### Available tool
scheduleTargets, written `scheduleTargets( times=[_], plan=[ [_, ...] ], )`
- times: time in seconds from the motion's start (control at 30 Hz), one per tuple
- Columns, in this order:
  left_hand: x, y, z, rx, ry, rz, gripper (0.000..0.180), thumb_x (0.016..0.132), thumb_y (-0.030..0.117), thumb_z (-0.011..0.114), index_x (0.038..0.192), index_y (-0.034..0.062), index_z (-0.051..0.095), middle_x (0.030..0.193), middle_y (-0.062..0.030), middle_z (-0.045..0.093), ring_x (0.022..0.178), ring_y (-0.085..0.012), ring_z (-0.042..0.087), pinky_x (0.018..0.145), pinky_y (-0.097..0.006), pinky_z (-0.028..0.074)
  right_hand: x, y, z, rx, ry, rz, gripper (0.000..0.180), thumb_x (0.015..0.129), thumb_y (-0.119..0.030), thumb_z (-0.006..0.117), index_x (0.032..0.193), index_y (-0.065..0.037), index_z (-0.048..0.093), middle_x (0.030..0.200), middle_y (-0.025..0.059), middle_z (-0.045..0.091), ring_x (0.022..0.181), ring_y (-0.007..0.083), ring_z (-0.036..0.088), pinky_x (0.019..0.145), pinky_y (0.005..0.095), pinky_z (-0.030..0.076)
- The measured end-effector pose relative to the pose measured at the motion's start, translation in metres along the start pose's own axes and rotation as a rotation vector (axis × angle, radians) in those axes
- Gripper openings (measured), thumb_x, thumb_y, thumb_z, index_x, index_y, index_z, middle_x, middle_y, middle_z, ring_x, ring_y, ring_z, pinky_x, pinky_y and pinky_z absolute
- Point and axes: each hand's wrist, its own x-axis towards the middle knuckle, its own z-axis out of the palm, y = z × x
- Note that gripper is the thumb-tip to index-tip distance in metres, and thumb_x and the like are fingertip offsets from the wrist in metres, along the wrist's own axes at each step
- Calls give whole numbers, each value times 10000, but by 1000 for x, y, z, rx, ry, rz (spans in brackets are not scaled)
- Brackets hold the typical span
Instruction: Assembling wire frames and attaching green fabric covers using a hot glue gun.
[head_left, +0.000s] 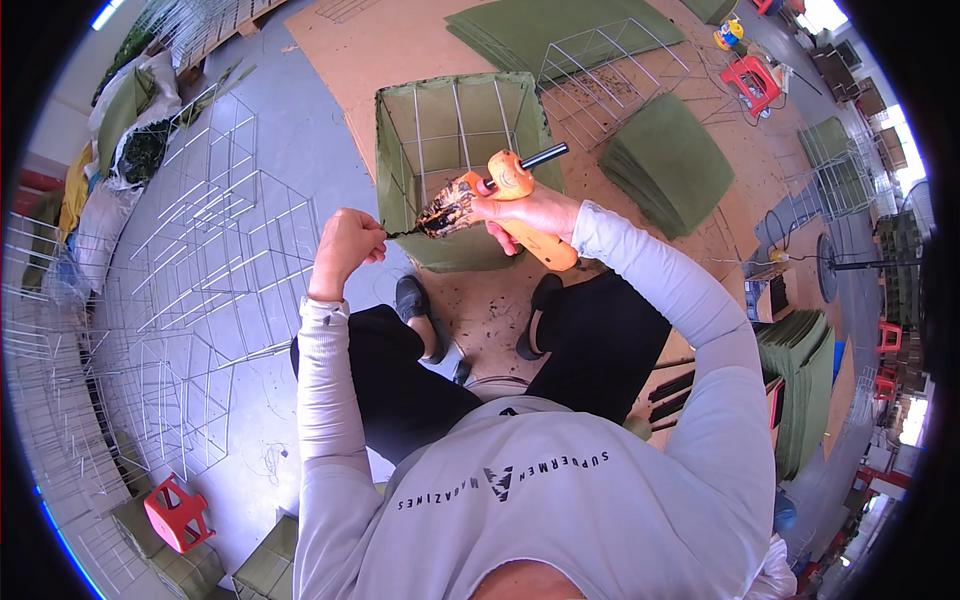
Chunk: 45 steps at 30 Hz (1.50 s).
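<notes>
In my right hand point(540, 212) is an orange hot glue gun point(548, 248), its front crusted with dark glue and its nozzle turned to the left. A black glue stick point(546, 155) juts from its back end. My left hand point(345, 248) is closed in a pinch left of the nozzle. A thin black strand point(402, 234) runs between its fingertips and the gun's tip; it looks like glue. Just beyond and below the gun stands an open green fabric box point(393, 120) with a wire frame inside. Part of its near side is hidden by the gun and my right hand.
Wire frames point(225, 250) cover the grey floor on the left. Green sheets lie in a stack point(668, 165) on the brown board at right, with another wire frame point(600, 80) behind. Red stools point(750, 82) stand around, and a green stack point(800, 390) sits by my right elbow.
</notes>
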Motion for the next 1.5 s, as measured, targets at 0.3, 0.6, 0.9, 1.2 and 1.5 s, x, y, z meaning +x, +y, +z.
scheduleTargets(
  times=[0.3, 0.6, 0.9, 1.2, 1.5],
  plan=[
    [1, -2, -2, -21, 35, 18, 111, 775, -10, 600, 748, -86, 678, 610, -117, 661, 550, -159, 676, 498, -257, 536, -4, 7, -5, 17, 53, -36, 341, 908, -358, 668, 1049, -110, 482, 713, 33, 544, 480, 124, 559, 457, 277, 482],
    [3, -5, -3, -21, 51, 18, 108, 778, -8, 608, 753, -84, 681, 607, -117, 661, 549, -157, 677, 502, -260, 539, -11, 2, -8, -4, 68, -25, 392, 913, -371, 659, 1101, -76, 483, 728, 43, 544, 489, 124, 564, 458, 285, 488],
    [6, -7, -3, 8, 41, 21, 118, 803, 4, 608, 787, -97, 667, 648, -117, 668, 565, -159, 676, 492, -254, 530, -14, 4, -11, -2, 74, -16, 382, 916, -365, 658, 1102, -86, 476, 723, 48, 543, 488, 125, 564, 456, 284, 487],
    [-8, 0, 19, 382, 427, 449, 174, 734, 2, 628, 880, 45, 713, 877, -123, 647, 812, -308, 654, 734, -388, 516, -14, 3, -11, 22, 88, 18, 324, 928, -331, 649, 1081, -118, 458, 743, 45, 534, 522, 134, 558, 482, 294, 491],
    [-18, -1, 31, 555, 283, 682, 106, 728, 7, 641, 804, 61, 692, 872, -89, 569, 875, -278, 621, 740, -395, 530, -19, -2, -11, 8, 103, 7, 305, 950, -325, 618, 1074, -142, 407, 758, 49, 533, 547, 143, 560, 511, 286, 484]
  ],
)
